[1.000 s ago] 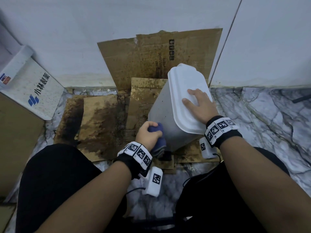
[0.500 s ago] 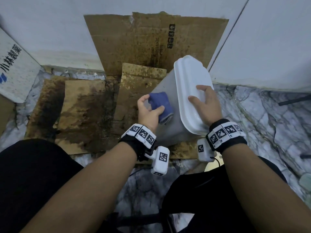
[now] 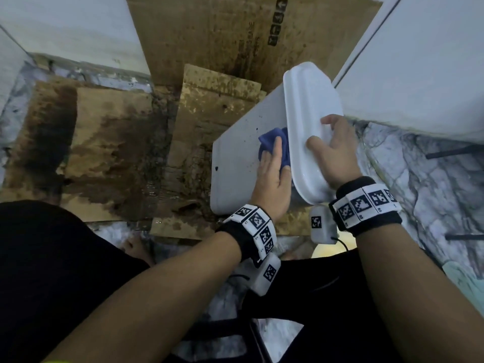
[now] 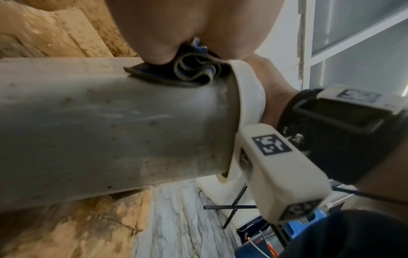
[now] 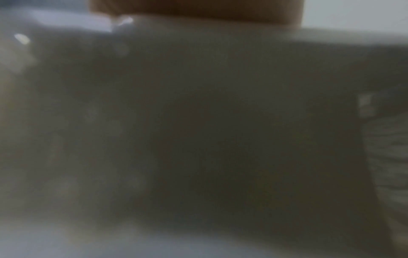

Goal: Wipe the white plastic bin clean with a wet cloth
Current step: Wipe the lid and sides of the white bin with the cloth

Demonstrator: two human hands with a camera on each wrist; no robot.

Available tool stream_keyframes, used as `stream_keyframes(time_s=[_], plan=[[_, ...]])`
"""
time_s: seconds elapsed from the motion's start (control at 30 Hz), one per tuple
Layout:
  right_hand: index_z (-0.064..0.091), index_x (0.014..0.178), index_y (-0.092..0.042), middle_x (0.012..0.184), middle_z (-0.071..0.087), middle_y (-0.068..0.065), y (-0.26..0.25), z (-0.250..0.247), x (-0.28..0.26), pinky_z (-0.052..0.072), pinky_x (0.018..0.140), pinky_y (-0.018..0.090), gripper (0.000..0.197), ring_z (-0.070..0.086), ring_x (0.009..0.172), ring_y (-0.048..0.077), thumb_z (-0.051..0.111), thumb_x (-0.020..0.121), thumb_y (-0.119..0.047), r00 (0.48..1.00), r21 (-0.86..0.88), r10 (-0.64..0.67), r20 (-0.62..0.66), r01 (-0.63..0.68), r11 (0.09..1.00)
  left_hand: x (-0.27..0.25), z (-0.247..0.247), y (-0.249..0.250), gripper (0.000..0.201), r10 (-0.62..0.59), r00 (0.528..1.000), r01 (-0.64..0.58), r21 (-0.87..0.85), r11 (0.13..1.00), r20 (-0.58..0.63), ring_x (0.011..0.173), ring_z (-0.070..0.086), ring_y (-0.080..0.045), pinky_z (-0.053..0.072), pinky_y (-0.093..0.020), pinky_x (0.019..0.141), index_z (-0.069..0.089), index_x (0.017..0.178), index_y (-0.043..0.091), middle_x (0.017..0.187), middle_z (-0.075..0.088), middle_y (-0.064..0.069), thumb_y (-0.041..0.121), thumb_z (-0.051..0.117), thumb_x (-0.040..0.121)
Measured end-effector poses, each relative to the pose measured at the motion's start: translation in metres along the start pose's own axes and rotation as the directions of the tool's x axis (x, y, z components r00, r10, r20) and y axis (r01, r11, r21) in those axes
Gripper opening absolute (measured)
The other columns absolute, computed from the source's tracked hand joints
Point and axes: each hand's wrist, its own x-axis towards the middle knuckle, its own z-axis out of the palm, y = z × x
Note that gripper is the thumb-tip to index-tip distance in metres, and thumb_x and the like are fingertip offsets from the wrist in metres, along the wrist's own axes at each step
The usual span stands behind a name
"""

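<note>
The white plastic bin (image 3: pixel 235 153) lies tilted on stained cardboard, its speckled side up and its lid (image 3: pixel 306 100) facing right. My left hand (image 3: pixel 275 174) holds a bunched blue cloth (image 3: pixel 269 140) and presses it on the bin's side, right against the lid's rim. The left wrist view shows the cloth (image 4: pixel 194 73) squeezed under that hand (image 4: pixel 187 26) on the dirty bin wall (image 4: pixel 110 122). My right hand (image 3: pixel 332 150) grips the lid, thumb on its face and fingers curled over its far edge. The right wrist view is dark and blurred.
Wet, stained cardboard (image 3: pixel 104 142) covers the floor to the left, and another sheet (image 3: pixel 235 35) leans on the wall behind. Marble floor (image 3: pixel 419 179) lies to the right under a white panel (image 3: pixel 432 61). My black-clad knees (image 3: pixel 52 258) are close below.
My left hand slid the cloth from the bin's lower near edge up its side to the lid rim. My right hand went from lying flat on the lid to gripping its edge.
</note>
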Motion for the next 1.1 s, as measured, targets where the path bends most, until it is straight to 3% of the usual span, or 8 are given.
stream_keyframes(time_s=[0.17, 0.3, 0.43, 0.63, 0.8, 0.97, 1.1], plan=[[0.043, 0.122, -0.025, 0.120, 0.037, 0.001, -0.003, -0.002, 0.001, 0.032, 0.097, 0.037, 0.057, 0.038, 0.119, 0.023, 0.052, 0.069, -0.043, 1.000, 0.022, 0.024, 0.011, -0.024, 0.999, -0.007, 0.004, -0.002, 0.052, -0.035, 0.999, 0.034, 0.067, 0.997, 0.022, 0.149, 0.000, -0.015, 0.003, -0.030, 0.119, 0.011, 0.154, 0.024, 0.163, 0.003, -0.003, 0.026, 0.029, 0.105], [0.028, 0.146, -0.039, 0.150, 0.031, 0.004, 0.002, 0.000, 0.001, 0.021, 0.112, 0.037, 0.067, 0.026, 0.138, 0.019, 0.054, 0.084, -0.041, 0.993, -0.053, -0.086, 0.075, 0.090, 0.994, -0.012, 0.003, -0.024, 0.059, -0.070, 0.997, 0.073, 0.180, 0.981, -0.021, 0.149, 0.001, -0.023, 0.003, -0.035, 0.119, 0.008, 0.154, 0.025, 0.163, 0.002, -0.009, 0.040, 0.021, 0.099], [0.022, 0.150, -0.040, 0.161, 0.016, -0.001, 0.007, 0.001, 0.003, 0.005, 0.121, 0.040, 0.068, 0.009, 0.148, 0.013, 0.050, 0.088, -0.043, 0.983, -0.051, -0.108, 0.148, 0.117, 0.992, -0.013, -0.003, -0.048, 0.052, -0.145, 0.986, 0.159, 0.216, 0.963, -0.080, 0.149, 0.004, -0.024, 0.005, -0.034, 0.118, 0.008, 0.154, 0.025, 0.163, 0.003, -0.008, 0.032, 0.026, 0.105], [0.028, 0.148, -0.040, 0.157, 0.026, -0.010, 0.008, 0.002, 0.005, 0.017, 0.119, 0.046, 0.070, 0.020, 0.145, 0.013, 0.052, 0.082, -0.045, 0.984, 0.023, -0.126, 0.127, 0.124, 0.992, -0.014, -0.012, -0.084, 0.053, -0.218, 0.964, 0.247, 0.215, 0.945, -0.152, 0.149, 0.003, -0.025, 0.004, -0.033, 0.117, 0.007, 0.154, 0.022, 0.163, 0.002, -0.008, 0.032, 0.025, 0.105], [0.032, 0.145, -0.042, 0.156, 0.028, -0.012, 0.012, 0.003, 0.006, 0.019, 0.119, 0.043, 0.068, 0.022, 0.144, 0.009, 0.054, 0.081, -0.044, 0.987, 0.083, -0.113, 0.114, 0.103, 0.991, -0.011, -0.018, -0.117, 0.054, -0.270, 0.926, 0.313, 0.139, 0.939, -0.262, 0.149, 0.008, -0.026, 0.009, -0.035, 0.118, 0.015, 0.154, 0.020, 0.162, 0.007, -0.008, 0.034, 0.028, 0.104], [0.033, 0.146, -0.039, 0.154, 0.030, -0.014, 0.015, 0.004, 0.010, 0.019, 0.119, 0.042, 0.067, 0.024, 0.143, 0.007, 0.055, 0.082, -0.040, 0.984, 0.121, -0.130, 0.119, 0.116, 0.986, 0.004, -0.032, -0.141, 0.054, -0.384, 0.859, 0.441, 0.107, 0.891, -0.340, 0.147, 0.014, -0.028, 0.012, -0.036, 0.117, 0.020, 0.153, 0.016, 0.160, 0.014, -0.014, 0.031, 0.032, 0.103], [0.034, 0.144, -0.042, 0.152, 0.031, -0.019, 0.022, 0.007, 0.014, 0.020, 0.120, 0.041, 0.065, 0.024, 0.142, 0.004, 0.056, 0.084, -0.038, 0.981, 0.173, -0.144, 0.131, 0.120, 0.977, 0.018, -0.049, -0.160, 0.054, -0.513, 0.797, 0.557, 0.059, 0.828, -0.320, 0.146, 0.017, -0.031, 0.017, -0.041, 0.118, 0.019, 0.154, 0.020, 0.160, 0.014, -0.014, 0.033, 0.033, 0.104]])
